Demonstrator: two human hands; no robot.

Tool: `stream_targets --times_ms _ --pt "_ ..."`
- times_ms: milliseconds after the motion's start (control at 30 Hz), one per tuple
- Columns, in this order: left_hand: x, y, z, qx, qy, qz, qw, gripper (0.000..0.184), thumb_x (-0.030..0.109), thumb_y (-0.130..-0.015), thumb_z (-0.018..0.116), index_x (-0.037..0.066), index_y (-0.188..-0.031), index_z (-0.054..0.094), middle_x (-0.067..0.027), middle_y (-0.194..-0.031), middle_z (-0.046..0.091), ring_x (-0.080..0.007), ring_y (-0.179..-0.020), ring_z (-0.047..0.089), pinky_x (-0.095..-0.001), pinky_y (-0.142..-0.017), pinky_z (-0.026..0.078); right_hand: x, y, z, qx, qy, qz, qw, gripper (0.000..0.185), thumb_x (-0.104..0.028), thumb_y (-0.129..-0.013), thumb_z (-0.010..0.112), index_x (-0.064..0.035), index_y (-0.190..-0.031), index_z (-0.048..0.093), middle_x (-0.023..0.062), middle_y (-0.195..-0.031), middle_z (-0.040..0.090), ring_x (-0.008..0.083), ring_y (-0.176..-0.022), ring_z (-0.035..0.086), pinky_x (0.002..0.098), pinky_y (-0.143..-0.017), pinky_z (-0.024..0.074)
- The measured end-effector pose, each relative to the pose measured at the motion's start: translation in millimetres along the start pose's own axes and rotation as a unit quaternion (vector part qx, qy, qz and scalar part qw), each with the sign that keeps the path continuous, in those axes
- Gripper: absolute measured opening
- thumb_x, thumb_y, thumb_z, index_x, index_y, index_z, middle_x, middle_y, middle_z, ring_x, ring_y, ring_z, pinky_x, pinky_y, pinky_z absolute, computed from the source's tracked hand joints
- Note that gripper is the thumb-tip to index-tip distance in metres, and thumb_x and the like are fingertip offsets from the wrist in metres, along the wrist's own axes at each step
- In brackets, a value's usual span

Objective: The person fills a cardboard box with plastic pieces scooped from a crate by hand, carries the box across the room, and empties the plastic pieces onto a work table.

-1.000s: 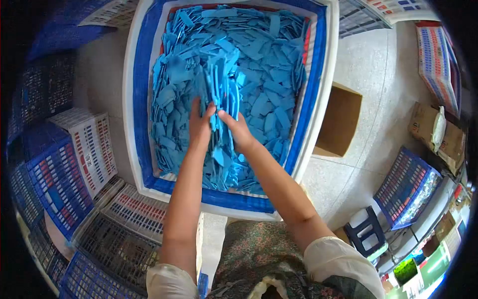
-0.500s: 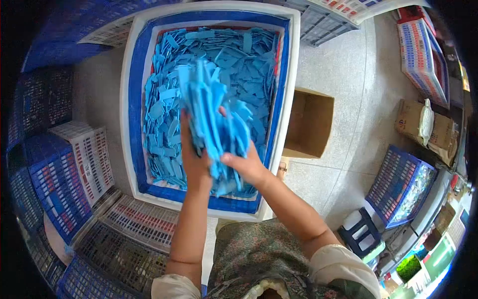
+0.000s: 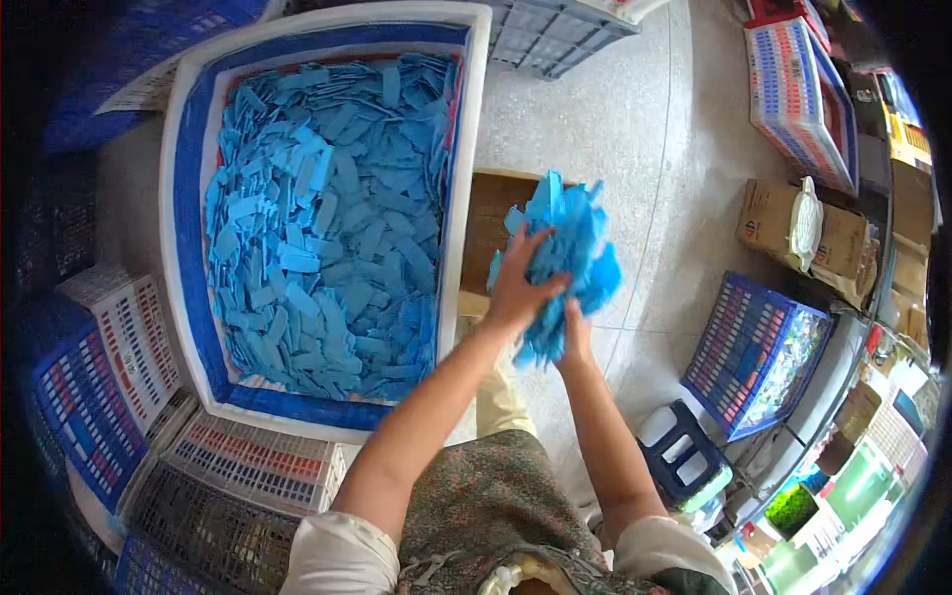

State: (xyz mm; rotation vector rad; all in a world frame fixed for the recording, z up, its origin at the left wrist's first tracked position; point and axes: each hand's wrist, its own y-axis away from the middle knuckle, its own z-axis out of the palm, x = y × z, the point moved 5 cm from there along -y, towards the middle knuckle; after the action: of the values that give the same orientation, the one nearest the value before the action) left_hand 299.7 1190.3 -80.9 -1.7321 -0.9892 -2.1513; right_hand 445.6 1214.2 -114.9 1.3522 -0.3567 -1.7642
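Note:
A thick bundle of flat blue pieces [image 3: 570, 253] is held between both hands, over the near right part of an open cardboard box [image 3: 483, 223]. My left hand [image 3: 521, 286] presses on the bundle's left side with its fingers spread across it. My right hand [image 3: 577, 335] grips it from below on the right, its fingers mostly hidden behind the pieces. To the left stands a big white-rimmed bin [image 3: 459, 178] with a blue lining, holding a heap of similar loose blue pieces [image 3: 347, 223].
Stacked plastic crates [image 3: 139, 342] line the left side. On the right are a blue crate [image 3: 739, 352], a dark blue stool [image 3: 684, 456], a cardboard carton [image 3: 773, 223] and a red-and-white crate [image 3: 793, 99]. A grey crate [image 3: 545, 35] stands beyond the box.
Both hands have lifted the bundle out of the bin's heap and carried it right, past the bin's rim to the cardboard box. The view has shifted, so the bin appears farther left.

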Motion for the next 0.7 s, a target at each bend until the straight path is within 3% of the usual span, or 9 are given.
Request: stream_targets --times_ms 100,300,367,433,500,567,600,667,700 --pt "-62 -35 -4 -0.056 0.02 -0.156 0.986 0.063 0.037 -0.081 0.062 0.011 -0.134 0.04 -0.0174 -0.138 0.038 -0.0277 -0.129 0.035 -0.036 -0.103 0.029 39 -73 -20 0.016 0.03 -0.018 0.999 0.064 -0.022 -0.086 0.059 -0.0077 -0.139 0.028 0.0074 -0.133 0.041 0.0185 -0.118 0.041 0.0326 -0.101 0.0311" --pt "-65 -5 -39 0.065 -0.223 -0.09 0.969 0.066 0.031 -0.086 0.057 0.001 -0.138 0.028 -0.0259 -0.131 0.042 -0.0346 -0.119 0.045 -0.0367 -0.098 0.036 59 -122 -28 0.122 0.382 -0.014 0.916 0.069 -0.019 -0.072 0.069 0.0015 -0.131 0.04 0.022 -0.129 0.047 0.0344 -0.118 0.047 0.0343 -0.096 0.0377" --pt "-34 41 -60 0.069 0.042 -0.086 0.993 0.046 0.017 -0.084 0.061 0.002 -0.124 0.047 -0.0202 -0.122 0.052 -0.0271 -0.107 0.056 -0.0357 -0.088 0.045 32 -91 6 0.174 0.432 -0.182 0.866 0.047 -0.01 -0.075 0.061 0.0022 -0.119 0.049 0.0184 -0.12 0.051 0.0311 -0.105 0.052 0.0352 -0.086 0.043" --pt "-30 88 -126 0.156 -0.117 -0.08 0.977 0.025 0.009 -0.083 0.061 0.003 -0.107 0.058 -0.0112 -0.109 0.06 -0.0194 -0.089 0.061 -0.029 -0.075 0.049 4 -30 80 0.145 0.395 -0.317 0.85 0.033 -0.007 -0.077 0.058 0.0018 -0.109 0.051 0.0166 -0.109 0.053 0.0285 -0.096 0.054 0.0352 -0.081 0.044" --pt "-53 129 -214 0.356 -0.226 -0.095 0.902 0.018 0.006 -0.082 0.058 0.003 -0.1 0.059 -0.0092 -0.101 0.061 -0.017 -0.085 0.058 -0.0276 -0.074 0.046 9 15 150 -0.009 0.448 -0.4 0.8 0.026 -0.002 -0.081 0.053 0.0029 -0.107 0.051 0.017 -0.095 0.056 0.0249 -0.086 0.056 0.0312 -0.076 0.0473" --pt "-158 196 -329 0.435 -0.197 -0.07 0.876 0.028 0.016 -0.081 0.061 0.003 -0.106 0.058 -0.014 -0.101 0.06 -0.0231 -0.093 0.058 -0.0351 -0.079 0.046 74 25 195 -0.144 0.439 -0.195 0.865 0.038 -0.017 -0.082 0.058 0.0048 -0.111 0.048 0.0216 -0.099 0.056 0.0343 -0.092 0.056 0.036 -0.081 0.0478" --pt "-223 238 -397 0.548 -0.3 -0.226 0.747 0.05 0.034 -0.08 0.062 0.004 -0.119 0.052 -0.0193 -0.108 0.058 -0.0324 -0.101 0.055 -0.044 -0.085 0.043 103 17 202 -0.15 0.437 -0.196 0.865 0.038 -0.017 -0.082 0.058 0.0048 -0.111 0.048 0.0216 -0.099 0.056 0.0343 -0.092 0.056 0.036 -0.081 0.0478" --pt "-172 239 -384 0.563 -0.301 -0.324 0.698 0.06 0.042 -0.079 0.06 0.004 -0.124 0.048 -0.0211 -0.115 0.054 -0.0365 -0.105 0.052 -0.0458 -0.088 0.041 186 -30 185 -0.022 0.681 -0.065 0.729 0.061 -0.035 -0.081 0.059 0.008 -0.121 0.041 0.0263 -0.117 0.051 0.0386 -0.108 0.05 0.0401 -0.093 0.0417" --pt "-155 246 -383 0.565 -0.299 -0.418 0.646 0.071 0.05 -0.078 0.059 0.003 -0.129 0.043 -0.0229 -0.122 0.05 -0.0407 -0.109 0.049 -0.0475 -0.091 0.039 193 -48 189 0.023 0.707 -0.222 0.671 0.079 -0.045 -0.08 0.058 0.0115 -0.128 0.033 0.0298 -0.131 0.038 0.039 -0.124 0.037 0.0406 -0.104 0.0303"
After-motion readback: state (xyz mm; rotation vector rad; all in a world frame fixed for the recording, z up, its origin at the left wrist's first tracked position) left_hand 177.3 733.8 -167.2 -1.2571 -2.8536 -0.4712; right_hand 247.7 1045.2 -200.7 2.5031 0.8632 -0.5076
